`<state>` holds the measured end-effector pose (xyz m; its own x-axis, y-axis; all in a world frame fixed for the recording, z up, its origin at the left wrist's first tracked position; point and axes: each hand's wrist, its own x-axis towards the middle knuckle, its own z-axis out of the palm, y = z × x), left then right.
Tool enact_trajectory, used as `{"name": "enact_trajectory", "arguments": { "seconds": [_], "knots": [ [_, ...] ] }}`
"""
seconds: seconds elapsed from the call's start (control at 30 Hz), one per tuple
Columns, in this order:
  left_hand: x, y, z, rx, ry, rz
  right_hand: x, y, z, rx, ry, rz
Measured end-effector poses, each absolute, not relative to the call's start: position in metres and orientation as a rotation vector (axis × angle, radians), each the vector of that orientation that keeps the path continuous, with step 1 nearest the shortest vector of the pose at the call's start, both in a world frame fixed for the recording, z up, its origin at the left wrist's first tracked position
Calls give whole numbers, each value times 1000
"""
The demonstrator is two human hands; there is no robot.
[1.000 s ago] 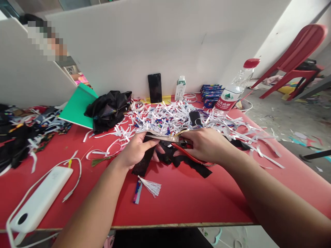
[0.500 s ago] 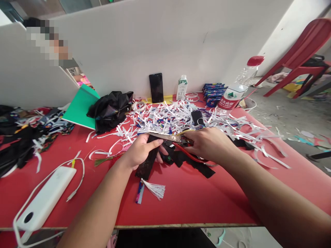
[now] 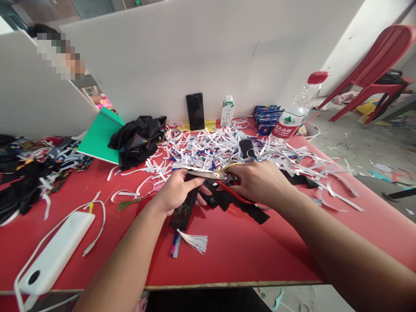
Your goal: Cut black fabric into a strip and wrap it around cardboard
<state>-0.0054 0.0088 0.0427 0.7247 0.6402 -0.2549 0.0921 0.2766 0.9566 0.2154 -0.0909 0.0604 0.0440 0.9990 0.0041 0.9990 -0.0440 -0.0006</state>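
Hands: two. My left hand (image 3: 175, 190) has a closed pinch on one black strip (image 3: 183, 212), its upper end under the thumb. My right hand (image 3: 256, 180) is wrapped around one pair of scissors (image 3: 211, 174); the blades point left, near level, across the top of the strip. I can't tell whether the blades meet.

Counted on the red table (image 3: 234, 255): one phone (image 3: 195, 111) upright against the pale partition (image 3: 208, 56), one carton (image 3: 227, 112), one bottle (image 3: 289, 115), one white power bank (image 3: 58, 253), one green board (image 3: 100, 136), one black bundle (image 3: 138, 141) against it, one white tassel (image 3: 195, 242). White paper strips (image 3: 208, 147) past counting. Blue packets (image 3: 266, 119) in one stack, number unclear.

Writing: the bottle's red-and-white label carries Chinese characters, 农夫山泉 as I read them, under a green mark; the smaller line is illegible. Carton lettering too small. "ON'T" shows behind the partition, left.

The strip: matte black, dusty-looking, slanting down toward the table's near edge, mid-table, lower end just above the tassel. The scissors: worn grey metal, round pivot, red lower handle. More black pieces (image 3: 256, 212) lie below the right hand, ragged-edged.
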Motion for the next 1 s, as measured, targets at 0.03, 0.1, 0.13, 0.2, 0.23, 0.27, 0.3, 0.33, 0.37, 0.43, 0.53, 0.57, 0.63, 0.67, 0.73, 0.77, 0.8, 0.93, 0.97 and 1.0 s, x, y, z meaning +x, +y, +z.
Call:
{"name": "enact_trajectory", "arguments": {
  "seconds": [0.03,0.1,0.13,0.2,0.23,0.27,0.3,0.33,0.37,0.43,0.53,0.57,0.63,0.67,0.73,0.77,0.8,0.93,0.97,1.0],
  "knots": [
    [-5,9,43,1251,717,407,214,-90,61,-2299,-2173,-5],
    [-4,9,43,1237,739,394,212,-89,61,-2347,-2172,-17],
    [-4,9,43,1232,747,390,211,-89,61,-2360,-2171,-23],
    [-4,10,43,1227,753,388,210,-88,60,-2373,-2163,-32],
    [-4,10,44,1226,752,391,210,-89,59,-2368,-2158,-30],
    [-4,10,44,1225,751,397,210,-89,58,-2350,-2155,-22],
    [-4,10,44,1228,749,406,210,-89,57,-2320,-2153,-9],
    [-4,10,44,1231,748,416,210,-90,57,-2282,-2154,11],
    [-4,9,45,1235,747,423,210,-90,56,-2240,-2157,30],
    [-5,9,45,1242,747,432,210,-91,56,-2172,-2166,51],
    [-5,10,45,1255,737,429,209,-91,58,-2172,-2167,50],
    [-5,10,45,1262,731,423,209,-91,59,-2195,-2164,43],
    [-4,10,45,1271,722,405,208,-90,59,-2247,-2161,30],
    [-4,10,44,1270,722,397,208,-90,59,-2264,-2161,19],
    [-3,10,44,1257,723,392,208,-89,58,-2281,-2163,-2],
    [-3,10,44,1246,723,395,209,-89,57,-2286,-2165,-10],
    [-3,10,44,1236,723,395,209,-89,56,-2295,-2165,-21],
    [-2,9,44,1212,721,399,211,-86,50,-2295,-2135,-85],
    [-2,9,44,1207,720,407,212,-86,48,-2285,-2118,-94],
    [-2,9,44,1203,717,419,212,-85,46,-2275,-2103,-95]
  ]
}}
